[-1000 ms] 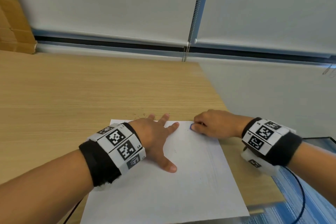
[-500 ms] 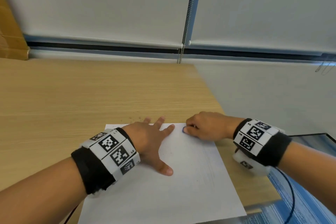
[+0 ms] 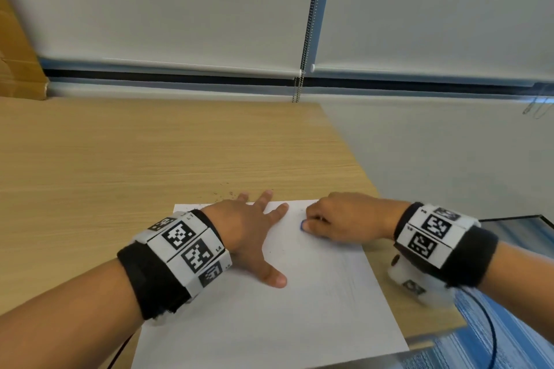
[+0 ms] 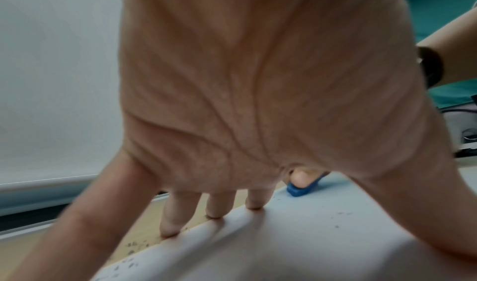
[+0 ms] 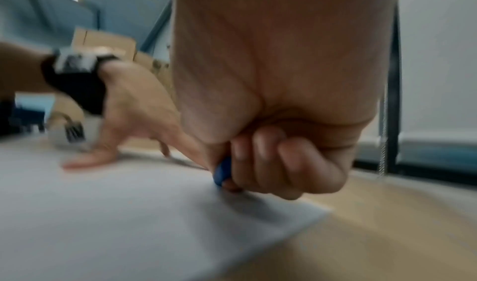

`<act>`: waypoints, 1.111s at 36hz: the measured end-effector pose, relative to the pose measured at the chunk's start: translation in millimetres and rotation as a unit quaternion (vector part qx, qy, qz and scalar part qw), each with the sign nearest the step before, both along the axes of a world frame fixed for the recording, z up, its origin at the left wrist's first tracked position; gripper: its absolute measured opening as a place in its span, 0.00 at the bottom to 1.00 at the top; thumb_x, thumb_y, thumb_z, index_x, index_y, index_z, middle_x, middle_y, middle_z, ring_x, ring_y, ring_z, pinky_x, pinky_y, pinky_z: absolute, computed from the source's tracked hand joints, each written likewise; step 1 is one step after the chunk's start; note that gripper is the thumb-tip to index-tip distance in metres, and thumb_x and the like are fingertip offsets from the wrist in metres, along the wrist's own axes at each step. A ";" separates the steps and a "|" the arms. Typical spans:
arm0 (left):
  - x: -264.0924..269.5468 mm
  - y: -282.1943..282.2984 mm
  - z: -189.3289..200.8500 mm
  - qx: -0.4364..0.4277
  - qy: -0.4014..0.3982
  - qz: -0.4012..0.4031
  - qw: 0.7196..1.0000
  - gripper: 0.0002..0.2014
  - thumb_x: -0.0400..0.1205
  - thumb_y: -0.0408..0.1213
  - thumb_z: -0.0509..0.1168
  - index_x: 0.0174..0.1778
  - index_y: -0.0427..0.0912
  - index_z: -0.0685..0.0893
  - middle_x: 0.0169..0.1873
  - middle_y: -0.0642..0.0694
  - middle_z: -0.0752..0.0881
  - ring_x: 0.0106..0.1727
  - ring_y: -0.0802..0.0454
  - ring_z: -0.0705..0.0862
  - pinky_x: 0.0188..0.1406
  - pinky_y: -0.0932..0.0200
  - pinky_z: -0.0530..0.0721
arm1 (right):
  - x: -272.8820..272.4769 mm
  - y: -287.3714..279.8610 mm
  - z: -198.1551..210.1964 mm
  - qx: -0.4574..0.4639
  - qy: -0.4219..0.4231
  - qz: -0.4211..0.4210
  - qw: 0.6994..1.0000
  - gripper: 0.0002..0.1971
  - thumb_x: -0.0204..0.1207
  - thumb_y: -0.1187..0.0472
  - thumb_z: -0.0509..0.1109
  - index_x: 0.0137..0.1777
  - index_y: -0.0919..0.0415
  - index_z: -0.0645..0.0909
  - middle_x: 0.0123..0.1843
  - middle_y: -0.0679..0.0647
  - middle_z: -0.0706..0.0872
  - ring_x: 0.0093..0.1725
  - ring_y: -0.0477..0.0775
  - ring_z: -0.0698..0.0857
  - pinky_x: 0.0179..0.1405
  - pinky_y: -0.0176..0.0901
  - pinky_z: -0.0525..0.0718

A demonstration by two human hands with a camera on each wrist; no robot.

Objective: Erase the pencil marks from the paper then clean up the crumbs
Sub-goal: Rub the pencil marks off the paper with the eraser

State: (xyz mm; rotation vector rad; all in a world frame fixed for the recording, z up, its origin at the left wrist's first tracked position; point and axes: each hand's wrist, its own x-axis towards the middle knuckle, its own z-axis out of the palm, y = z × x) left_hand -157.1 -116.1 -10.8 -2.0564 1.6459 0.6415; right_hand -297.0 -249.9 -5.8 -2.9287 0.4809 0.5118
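A white sheet of paper (image 3: 269,308) lies on the wooden table (image 3: 120,159), reaching its front right edge. My left hand (image 3: 254,231) lies flat on the sheet's far left part, fingers spread and straight, tips at the far edge (image 4: 255,205). My right hand (image 3: 338,222) pinches a small blue eraser (image 3: 302,225) and holds it against the paper near the far right corner; the eraser (image 5: 222,172) pokes out below the curled fingers, also blue (image 4: 299,189) in the left wrist view. Dark crumbs (image 3: 223,193) speckle the table beyond the sheet and the paper (image 4: 343,214).
Lowered white blinds (image 3: 180,9) with a bead chain (image 3: 305,39) stand behind the table. A cardboard box (image 3: 18,48) sits at far left. The table's right edge (image 3: 353,159) drops to a blue carpet (image 3: 494,338). A black cable (image 3: 491,335) hangs from my right wrist.
My right hand with the eraser has slid a little nearer and leftward on the paper. The left hand keeps pressing the sheet. The head view has shifted slightly.
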 end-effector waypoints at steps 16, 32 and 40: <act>-0.9 0.3 0.9 0.003 0.005 0.004 1.000 0.63 0.66 0.75 0.67 0.82 0.61 0.28 0.82 0.54 0.26 0.85 0.37 0.36 0.80 0.38 0.56 | 0.3 6.3 -1.0 -0.022 0.007 0.021 0.999 0.17 0.85 0.47 0.52 0.37 0.53 0.70 0.33 0.44 0.73 0.35 0.48 0.74 0.40 0.46 0.73; 1.0 0.4 -0.8 -0.004 0.006 0.005 1.000 0.62 0.66 0.76 0.66 0.82 0.61 0.29 0.82 0.55 0.26 0.85 0.39 0.36 0.80 0.37 0.55 | -6.0 -8.1 6.2 -0.033 0.000 -0.012 0.999 0.18 0.85 0.46 0.53 0.42 0.57 0.74 0.34 0.44 0.74 0.39 0.53 0.76 0.40 0.47 0.74; 0.4 -0.6 -0.9 0.001 0.001 0.006 1.000 0.62 0.66 0.76 0.66 0.82 0.61 0.28 0.82 0.54 0.26 0.85 0.39 0.36 0.80 0.37 0.57 | -8.5 -9.6 8.2 -0.009 0.005 -0.018 1.000 0.19 0.85 0.44 0.53 0.37 0.54 0.72 0.34 0.44 0.75 0.37 0.51 0.76 0.41 0.47 0.75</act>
